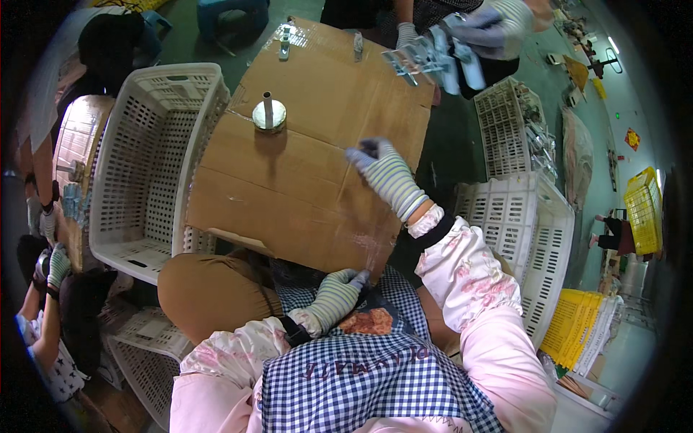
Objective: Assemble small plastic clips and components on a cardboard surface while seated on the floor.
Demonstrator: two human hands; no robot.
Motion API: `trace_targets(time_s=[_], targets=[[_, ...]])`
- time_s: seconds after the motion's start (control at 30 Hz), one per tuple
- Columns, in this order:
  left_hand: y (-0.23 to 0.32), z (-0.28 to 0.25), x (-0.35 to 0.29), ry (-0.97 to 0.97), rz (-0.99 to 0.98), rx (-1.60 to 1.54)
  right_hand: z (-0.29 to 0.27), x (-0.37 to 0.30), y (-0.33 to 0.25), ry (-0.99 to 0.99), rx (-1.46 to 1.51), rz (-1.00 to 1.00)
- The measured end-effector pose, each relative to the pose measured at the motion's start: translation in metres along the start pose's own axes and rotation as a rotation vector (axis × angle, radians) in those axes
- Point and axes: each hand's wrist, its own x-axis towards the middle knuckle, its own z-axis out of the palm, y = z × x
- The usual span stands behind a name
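Note:
My right hand (390,176), in a striped knit glove with grey fingertips, hovers over the right half of a cardboard-covered worktop (310,184). Its fingers are stretched and a little apart, with nothing seen in them. At the worktop's near edge, my left hand (333,300) rests by the checked apron (390,382), fingers loosely extended and no held thing visible. On the cardboard to the left stands a round metal base with an upright tube (269,115). Toward the far edge lie a small metal latch-like piece (284,43) and another small metal piece (358,46).
Across the worktop, another person's gloved hand (498,30) holds several bluish metal pieces (437,59). A white plastic crate (148,166) flanks the left side; more crates (498,216) line the right. Further left, another worker's gloved hands (58,263) show. A blue stool (231,18) stands behind.

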Motion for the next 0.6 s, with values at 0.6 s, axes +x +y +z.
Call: trace_targets(time_s=[0.6], targets=[[-0.006, 0.010, 0.001, 0.052, 0.007, -0.167, -0.029, -0.049, 0.012, 0.165, 1.136, 0.047]])
